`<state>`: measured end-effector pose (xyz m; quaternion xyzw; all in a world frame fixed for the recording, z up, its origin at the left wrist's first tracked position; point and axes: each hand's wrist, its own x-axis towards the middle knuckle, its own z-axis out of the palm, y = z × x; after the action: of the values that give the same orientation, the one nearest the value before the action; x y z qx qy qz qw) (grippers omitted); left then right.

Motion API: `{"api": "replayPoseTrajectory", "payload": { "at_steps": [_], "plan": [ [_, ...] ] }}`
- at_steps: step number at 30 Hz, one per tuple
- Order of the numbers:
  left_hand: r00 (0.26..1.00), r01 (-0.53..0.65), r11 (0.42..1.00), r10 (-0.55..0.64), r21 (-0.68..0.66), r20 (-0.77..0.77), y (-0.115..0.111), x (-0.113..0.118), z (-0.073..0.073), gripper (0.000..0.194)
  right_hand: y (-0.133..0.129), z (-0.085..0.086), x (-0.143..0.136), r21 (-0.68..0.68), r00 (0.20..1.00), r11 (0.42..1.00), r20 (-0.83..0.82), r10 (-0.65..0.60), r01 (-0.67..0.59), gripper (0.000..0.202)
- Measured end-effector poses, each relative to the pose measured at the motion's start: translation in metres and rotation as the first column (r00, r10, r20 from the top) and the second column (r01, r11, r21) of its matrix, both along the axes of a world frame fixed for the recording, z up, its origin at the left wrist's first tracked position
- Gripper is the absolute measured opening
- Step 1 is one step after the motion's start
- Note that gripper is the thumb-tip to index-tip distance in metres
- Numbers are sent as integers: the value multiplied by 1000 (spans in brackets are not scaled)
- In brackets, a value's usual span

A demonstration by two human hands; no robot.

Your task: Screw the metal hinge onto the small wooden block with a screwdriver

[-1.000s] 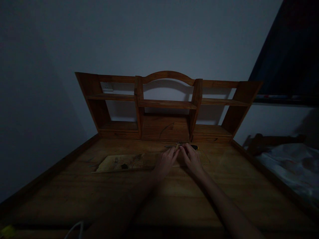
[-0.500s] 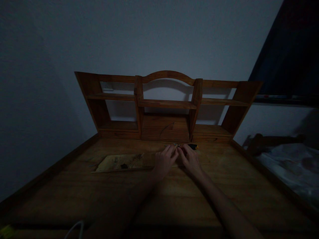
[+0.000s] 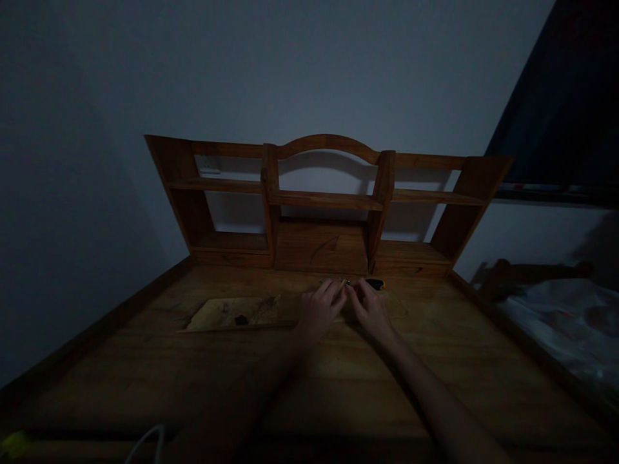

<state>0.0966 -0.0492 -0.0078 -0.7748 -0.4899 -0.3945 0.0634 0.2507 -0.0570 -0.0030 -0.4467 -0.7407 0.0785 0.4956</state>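
Note:
Both my hands meet over the far middle of a wooden desk [image 3: 319, 386]. Between the fingertips of my left hand [image 3: 318, 308] is a small, light-coloured piece [image 3: 343, 283] with a shiny metal bit at its end, too small and dim to name. My right hand [image 3: 371, 312] is closed in a pinch against the same piece, its fingertips close to the left ones. Just behind the right hand lies a tool with a black and yellow handle [image 3: 375, 283]; the hand hides its other end. A flat board or strip [image 3: 256, 312] with dark stains runs under my left hand.
A wooden shelf unit [image 3: 325, 202] with several compartments stands along the desk's back edge, against the wall. At the lower left are a white cable [image 3: 157, 438] and a yellow object [image 3: 14, 443]. White fabric or plastic [image 3: 570, 316] lies beyond the right edge.
The fingers have shifted slightly around the small piece, whose metal end now points a little more to the right. Both hands stay in nearly the same place.

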Motion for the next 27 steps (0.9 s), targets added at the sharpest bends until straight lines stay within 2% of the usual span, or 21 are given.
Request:
{"api": "replayPoseTrajectory", "payload": {
  "at_steps": [9, 19, 27],
  "plan": [
    [999, -13, 999, 14, 32, -30, 0, 1, -3, 23, 5, -8, 3, -9, 999, 1000, 52, -13, 13, 25],
    [997, -49, 998, 52, 48, -50, 0, 2, -3, 24, -1, 0, -1, -39, 999, 999, 44, -21, 22, 17],
    [999, -15, 999, 17, 49, -45, -1, 0, -2, 21, 1, -2, 1, -22, 997, 1000, 80, -18, 20, 24]
  ]
}}
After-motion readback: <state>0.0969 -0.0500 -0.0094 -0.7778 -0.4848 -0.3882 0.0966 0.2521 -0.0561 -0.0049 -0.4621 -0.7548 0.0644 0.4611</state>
